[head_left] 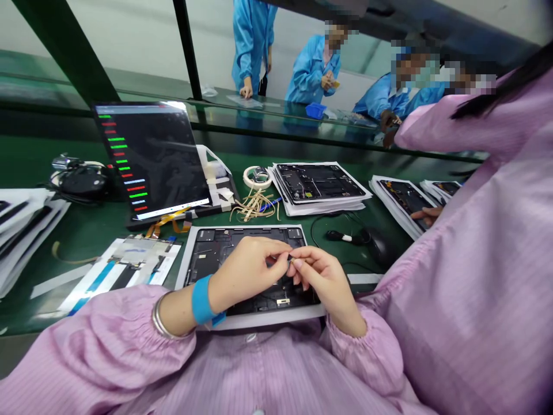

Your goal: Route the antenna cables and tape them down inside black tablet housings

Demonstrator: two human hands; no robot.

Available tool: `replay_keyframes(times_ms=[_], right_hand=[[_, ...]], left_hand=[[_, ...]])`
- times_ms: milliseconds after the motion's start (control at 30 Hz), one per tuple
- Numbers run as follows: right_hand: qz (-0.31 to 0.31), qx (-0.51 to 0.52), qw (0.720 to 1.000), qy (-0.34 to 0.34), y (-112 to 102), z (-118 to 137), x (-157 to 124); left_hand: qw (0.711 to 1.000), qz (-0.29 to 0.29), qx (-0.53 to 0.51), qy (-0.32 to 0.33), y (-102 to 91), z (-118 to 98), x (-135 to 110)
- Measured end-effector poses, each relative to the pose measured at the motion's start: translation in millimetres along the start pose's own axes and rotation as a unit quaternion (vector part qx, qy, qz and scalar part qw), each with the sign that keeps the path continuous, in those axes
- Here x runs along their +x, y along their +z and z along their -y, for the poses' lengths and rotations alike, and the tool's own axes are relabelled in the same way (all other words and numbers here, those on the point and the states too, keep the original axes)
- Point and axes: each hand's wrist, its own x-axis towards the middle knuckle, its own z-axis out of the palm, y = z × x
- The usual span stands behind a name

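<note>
My left hand (254, 268) and my right hand (319, 274) meet fingertip to fingertip above a black device housing (207, 259). Both pinch a tiny dark piece (290, 259) between thumb and forefinger; it is too small and covered to name. The housing lies flat on a white sheet (185, 268), its inside with small parts facing up. My forearms and hands hide much of its middle. A blue wrist strap (201, 300) circles my left wrist.
A lit screen (155, 155) stands at the left behind a taped panel with flat cables (129, 259). Behind the housing are a tape roll (258, 177), loose tan strips (254, 206) and stacked housings (319, 181). A mouse (378, 245) lies right, beside a co-worker's sleeve (466, 230).
</note>
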Motion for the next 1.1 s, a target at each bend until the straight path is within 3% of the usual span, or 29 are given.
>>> replay_keyframes(times_ms=[167, 400, 533, 733, 867, 933, 1000, 1067, 1100], right_hand=[[-0.019, -0.005, 1.0, -0.01, -3, 3, -5], [-0.133, 0.062, 0.986, -0.075, -31, 3, -29], [-0.167, 0.098, 0.977, -0.087, -38, 0, -33], [-0.155, 0.093, 0.981, -0.075, -32, 0, -31], [-0.113, 0.032, 0.991, -0.06, -19, 5, -30], [-0.071, -0.019, 0.996, -0.046, -7, 9, -26], [-0.014, -0.06, 0.998, -0.033, 4, 12, -22], [0.051, -0.089, 0.994, -0.039, 11, 13, -17], [0.073, -0.103, 0.991, -0.051, 12, 13, -16]], left_hand=[[0.987, -0.021, 0.138, -0.077, -2.0, 4, 2], [0.95, -0.05, 0.248, -0.185, -15.5, 36, 12], [0.953, -0.064, 0.228, -0.189, -31.7, 40, 22], [0.961, -0.08, 0.175, -0.198, -59.7, 55, 52], [0.958, -0.09, 0.154, -0.223, -56.8, 52, 43], [0.968, -0.027, 0.109, -0.226, -47.5, 40, 32], [0.962, 0.114, 0.002, -0.25, -38.1, 27, 24], [0.919, 0.244, -0.125, -0.284, -32.9, 19, 20], [0.896, 0.279, -0.171, -0.3, -32.4, 18, 20]])
